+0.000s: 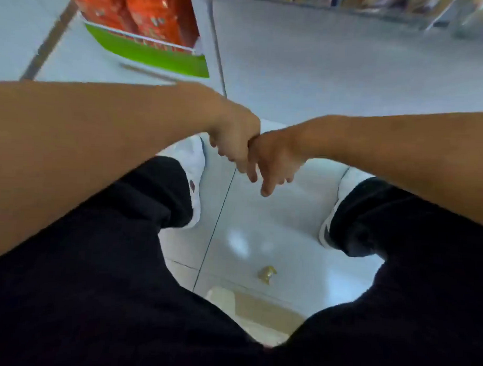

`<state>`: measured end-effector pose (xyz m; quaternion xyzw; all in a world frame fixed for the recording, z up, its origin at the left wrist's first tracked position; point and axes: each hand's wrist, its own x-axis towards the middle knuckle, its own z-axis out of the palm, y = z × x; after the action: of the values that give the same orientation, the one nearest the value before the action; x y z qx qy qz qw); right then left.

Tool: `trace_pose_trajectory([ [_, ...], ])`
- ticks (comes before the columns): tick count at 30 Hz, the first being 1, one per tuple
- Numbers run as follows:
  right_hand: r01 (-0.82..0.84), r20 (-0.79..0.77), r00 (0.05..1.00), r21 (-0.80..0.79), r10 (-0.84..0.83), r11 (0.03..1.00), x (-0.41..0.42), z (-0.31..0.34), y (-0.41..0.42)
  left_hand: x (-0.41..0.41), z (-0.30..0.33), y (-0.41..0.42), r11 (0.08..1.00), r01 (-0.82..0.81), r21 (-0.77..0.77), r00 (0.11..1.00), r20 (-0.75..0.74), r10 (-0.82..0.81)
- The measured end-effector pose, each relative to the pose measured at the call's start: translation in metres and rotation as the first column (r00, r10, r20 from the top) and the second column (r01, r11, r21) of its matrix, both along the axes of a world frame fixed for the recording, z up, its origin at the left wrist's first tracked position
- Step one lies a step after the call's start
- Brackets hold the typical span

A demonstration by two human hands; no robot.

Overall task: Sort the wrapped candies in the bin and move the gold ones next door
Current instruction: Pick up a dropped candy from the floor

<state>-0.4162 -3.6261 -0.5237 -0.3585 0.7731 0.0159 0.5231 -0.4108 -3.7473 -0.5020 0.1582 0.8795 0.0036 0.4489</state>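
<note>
One gold-wrapped candy [267,274] lies on the white tiled floor between my legs, below both hands. My left hand [233,144] and my right hand [274,162] hang side by side above the floor and touch near the thumbs. The left hand's fingers are loosely curled, the right hand's fingers point down, relaxed. Nothing shows in either hand. The candy bin cannot be made out; the frame is blurred.
My knees in black trousers fill the lower frame, with white shoes [194,164] on the floor on either side. Orange packets in a green-fronted display [146,50] stand at the upper left. Blurred clear shelf containers [391,7] run along the top right.
</note>
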Motion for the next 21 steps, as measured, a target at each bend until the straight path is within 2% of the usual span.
trace_pose_trajectory([
  [3, -0.225, 0.013, 0.974, 0.038, 0.224, 0.974, 0.071, -0.086, 0.012, 0.066, -0.086, 0.004, 0.994, -0.089, -0.060, 0.978, 0.183, 0.098],
  [6, -0.406, 0.041, 0.914, 0.032, 0.405, 0.913, 0.138, -0.160, 0.045, 0.133, -0.156, 0.012, 0.985, -0.159, -0.060, 0.943, 0.286, 0.170],
  [9, -0.496, -0.062, 0.867, -0.023, 0.494, 0.868, 0.176, -0.212, 0.085, 0.170, -0.202, 0.019, 0.987, -0.147, -0.059, 0.904, 0.396, 0.159],
  [11, -0.502, -0.130, 0.862, -0.093, 0.490, 0.860, 0.186, -0.232, 0.099, 0.175, -0.212, 0.020, 0.987, -0.150, -0.056, 0.884, 0.439, 0.160],
  [13, -0.460, -0.134, 0.886, -0.152, 0.443, 0.875, 0.191, -0.249, 0.104, 0.166, -0.211, 0.021, 0.980, -0.196, -0.021, 0.894, 0.407, 0.188],
  [15, -0.273, -0.059, 0.962, -0.188, 0.267, 0.943, 0.190, -0.259, 0.101, 0.154, -0.209, 0.018, 0.949, -0.314, 0.022, 0.886, 0.366, 0.285],
  [16, -0.088, -0.044, 0.996, -0.213, 0.081, 0.973, 0.182, -0.259, 0.096, 0.147, -0.206, 0.016, 0.907, -0.419, 0.040, 0.848, 0.374, 0.375],
  [17, 0.149, -0.049, 0.985, -0.254, -0.167, 0.956, 0.171, -0.258, 0.089, 0.140, -0.199, 0.015, 0.824, -0.565, 0.041, 0.761, 0.411, 0.502],
  [18, 0.403, -0.043, 0.898, -0.320, -0.438, 0.857, 0.155, -0.249, 0.081, 0.133, -0.190, 0.015, 0.684, -0.729, 0.022, 0.617, 0.455, 0.643],
  [19, 0.605, 0.001, 0.754, -0.389, -0.656, 0.695, 0.135, -0.233, 0.072, 0.124, -0.180, 0.017, 0.473, -0.881, -0.010, 0.406, 0.499, 0.766],
  [20, 0.715, 0.078, 0.632, -0.445, -0.771, 0.540, 0.112, -0.210, 0.063, 0.111, -0.167, 0.019, 0.217, -0.976, -0.023, 0.168, 0.553, 0.816],
  [21, 0.728, 0.127, 0.597, -0.501, -0.792, 0.468, 0.089, -0.181, 0.055, 0.096, -0.152, 0.020, -0.027, -1.000, -0.010, -0.027, 0.630, 0.777],
])
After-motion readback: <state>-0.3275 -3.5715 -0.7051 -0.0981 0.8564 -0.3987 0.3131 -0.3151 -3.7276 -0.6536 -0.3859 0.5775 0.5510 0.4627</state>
